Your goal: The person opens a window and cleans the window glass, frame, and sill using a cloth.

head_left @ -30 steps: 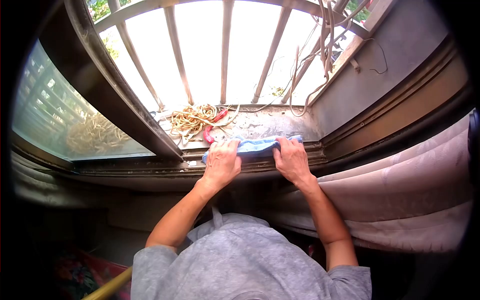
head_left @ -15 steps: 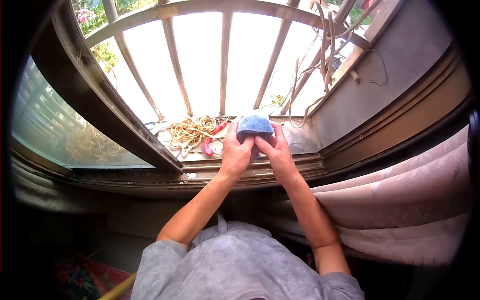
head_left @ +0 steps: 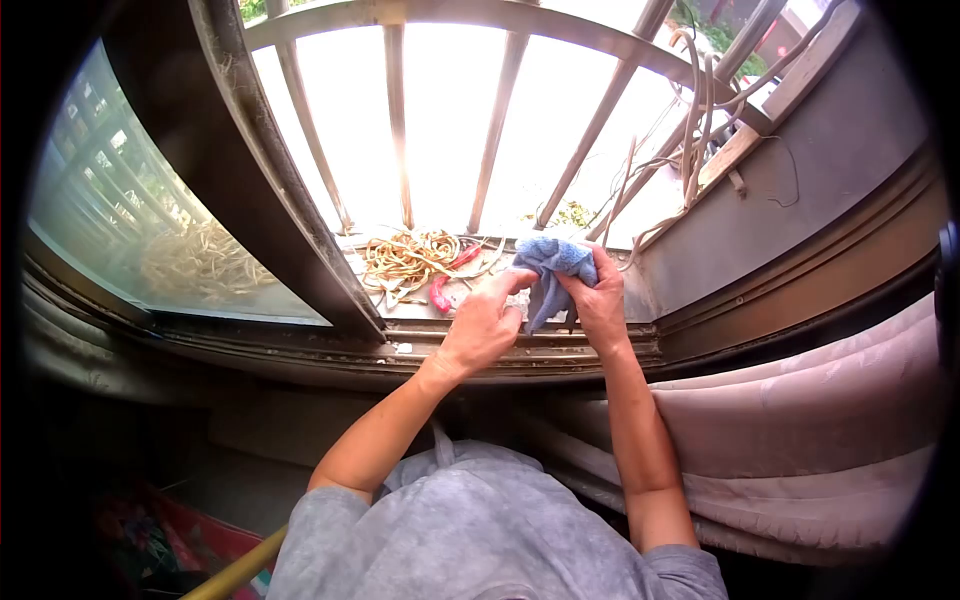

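A crumpled blue cloth [head_left: 556, 270] is held up above the window sill, with a loose part hanging down. My right hand [head_left: 598, 298] grips it from the right, thumb and fingers closed round it. On its left side, my left hand [head_left: 484, 322] has curled fingers, the index fingertip at the cloth's edge; whether it pinches any fabric is hard to make out. Just left of my left hand lie a tangle of tan cord [head_left: 410, 258] and a red strip [head_left: 440, 292] on the sill [head_left: 645, 285].
Metal bars [head_left: 495, 130] stand beyond the sill. Loose cables [head_left: 692, 150] hang at the upper right. A sliding window frame [head_left: 290, 220] crosses on the left. The window track [head_left: 560, 352] runs below my hands, and a pale curtain [head_left: 800, 430] drapes at the right.
The cloth has gone from spread along the track, to folded between both hands, to loosely crumpled and hanging mostly from my right hand. My left hand has moved off leftward, and the view has shifted.
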`<state>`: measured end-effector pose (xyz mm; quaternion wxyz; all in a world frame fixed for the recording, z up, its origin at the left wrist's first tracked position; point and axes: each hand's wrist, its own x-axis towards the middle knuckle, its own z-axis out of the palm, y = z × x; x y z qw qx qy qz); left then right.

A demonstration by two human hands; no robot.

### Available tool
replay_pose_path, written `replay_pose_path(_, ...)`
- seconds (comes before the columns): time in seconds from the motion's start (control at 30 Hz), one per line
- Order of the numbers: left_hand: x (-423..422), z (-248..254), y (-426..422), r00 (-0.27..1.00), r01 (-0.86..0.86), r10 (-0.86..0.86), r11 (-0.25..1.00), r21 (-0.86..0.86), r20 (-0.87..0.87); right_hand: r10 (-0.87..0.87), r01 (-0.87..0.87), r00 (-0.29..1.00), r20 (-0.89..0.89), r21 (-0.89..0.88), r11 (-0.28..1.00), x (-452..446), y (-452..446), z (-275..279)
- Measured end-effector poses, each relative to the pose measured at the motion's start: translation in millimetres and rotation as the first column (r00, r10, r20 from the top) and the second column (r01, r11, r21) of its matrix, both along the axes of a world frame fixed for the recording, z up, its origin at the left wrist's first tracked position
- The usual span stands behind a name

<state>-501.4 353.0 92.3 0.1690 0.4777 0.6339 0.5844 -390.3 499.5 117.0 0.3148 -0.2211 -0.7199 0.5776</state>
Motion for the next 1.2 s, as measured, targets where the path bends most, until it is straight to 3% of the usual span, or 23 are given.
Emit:
replay_pose_path(0.03,-2.5,1.7,-9.0,0.968,-0.113,0.073,0.982,-0.153,-0.241,-0.024,0.016,0.994,0.108,0.071,0.997,8.7,-2.4,4.2)
replay_pose_path(0.07,-5.6,-1.7,-14.6,0.918,-0.186,0.077,0.95,-0.252,-0.388,-0.038,-0.018,0.984,0.176,0.305,0.952,12.9,2.9,-5.6)
replay_pose_path(0.1,-9.0,-5.1,-17.4,0.848,-0.267,0.056,0.904,-0.333,-0.527,-0.015,-0.117,0.947,0.322,0.386,0.915,13.9,-3.4,1.2)
replay_pose_path(0.2,-24.3,-22.2,-10.7,0.769,-0.395,-0.077,0.724,-0.565,-0.635,0.191,-0.456,0.834,0.517,0.452,0.767,-11.3,-4.1,-32.1)
replay_pose_path(0.23,-32.7,-32.2,-5.7,0.736,-0.451,0.001,0.747,-0.489,-0.677,0.248,-0.52,0.803,0.541,0.435,0.735,-28.4,-5.1,-41.5)
replay_pose_path(0.27,-41.8,-45.1,-0.6,0.7,-0.501,0.074,0.76,-0.415,-0.71,0.183,-0.501,0.803,0.566,0.478,0.721,-48.5,-1.1,-45.2)
replay_pose_path(0.3,-47.9,-54.8,2.4,0.659,-0.549,0.146,0.764,-0.339,-0.738,0.0,-0.432,0.82,0.572,0.619,0.656,-65.6,-2.1,-32.8)
replay_pose_path(0.37,-50.6,-59.1,-0.9,0.609,-0.576,0.193,0.775,-0.261,-0.769,-0.29,-0.038,0.942,0.172,0.909,0.416,-92.9,14.1,-27.0)
replay_pose_path(0.43,-43.3,-58.0,0.2,0.519,-0.633,0.305,0.765,-0.118,-0.799,-0.274,0.259,0.951,-0.143,0.853,0.454,-97.7,10.8,2.5)
replay_pose_path(0.5,-41.9,-56.4,-3.5,0.567,-0.613,0.297,0.775,-0.152,-0.769,-0.269,0.254,0.953,-0.14,0.852,0.458,-80.1,-6.3,23.7)
replay_pose_path(0.6,-47.3,-41.0,0.6,0.655,-0.572,0.222,0.771,-0.281,-0.723,-0.205,-0.06,0.957,0.206,0.83,0.554,-49.6,-21.3,5.9)
replay_pose_path(0.7,-55.2,-27.8,15.9,0.61,-0.588,0.233,0.774,-0.235,-0.757,-0.022,-0.469,0.819,0.573,0.691,0.551,-42.0,-13.8,-39.8)
replay_pose_path(0.77,-68.7,-46.2,38.6,0.486,-0.619,0.302,0.782,-0.079,-0.82,-0.239,-0.412,0.776,0.584,0.755,0.51,-60.6,-2.0,-45.0)
replay_pose_path(0.8,-71.3,-51.3,43.3,0.507,-0.631,0.303,0.769,-0.108,-0.807,-0.384,-0.347,0.788,0.482,0.862,0.369,-72.9,3.7,-40.4)
replay_pose_path(0.87,-82.1,-60.0,50.5,0.545,-0.62,0.232,0.758,-0.201,-0.806,-0.343,-0.031,0.919,0.193,0.904,0.426,-70.7,10.3,-26.1)
replay_pose_path(0.93,-81.7,-59.0,39.3,0.601,-0.56,0.059,0.742,-0.368,-0.797,-0.379,0.186,0.925,-0.016,0.889,0.418,-61.7,-0.7,-5.5)
replay_pose_path(0.97,-79.6,-56.7,34.5,0.622,-0.544,0.06,0.75,-0.376,-0.781,-0.399,0.221,0.915,-0.056,0.898,0.381,-54.8,-7.6,1.3)
replay_pose_path(1.03,-72.2,-45.0,22.2,0.661,-0.51,0.06,0.767,-0.389,-0.748,-0.278,0.035,0.957,0.085,0.916,0.4,-42.6,-14.3,-9.7)
replay_pose_path(1.07,-70.0,-49.4,19.0,0.559,-0.58,0.164,0.779,-0.241,-0.813,-0.142,-0.201,0.948,0.287,0.879,0.433,-37.4,-12.4,-20.9)
replay_pose_path(1.1,-73.0,-51.5,19.3,0.517,-0.627,0.174,0.743,-0.233,-0.838,-0.011,-0.427,0.876,0.483,0.784,0.451,-35.2,-3.9,-40.1)
replay_pose_path(1.17,-78.5,-54.3,18.2,0.43,-0.714,0.179,0.668,-0.212,-0.885,-0.296,-0.383,0.825,0.481,0.862,0.332,-51.4,18.4,-57.5)
replay_pose_path(1.2,-79.7,-49.9,15.8,0.406,-0.755,0.195,0.622,-0.207,-0.893,-0.37,-0.133,0.896,0.244,0.945,0.299,-57.7,19.9,-35.5)
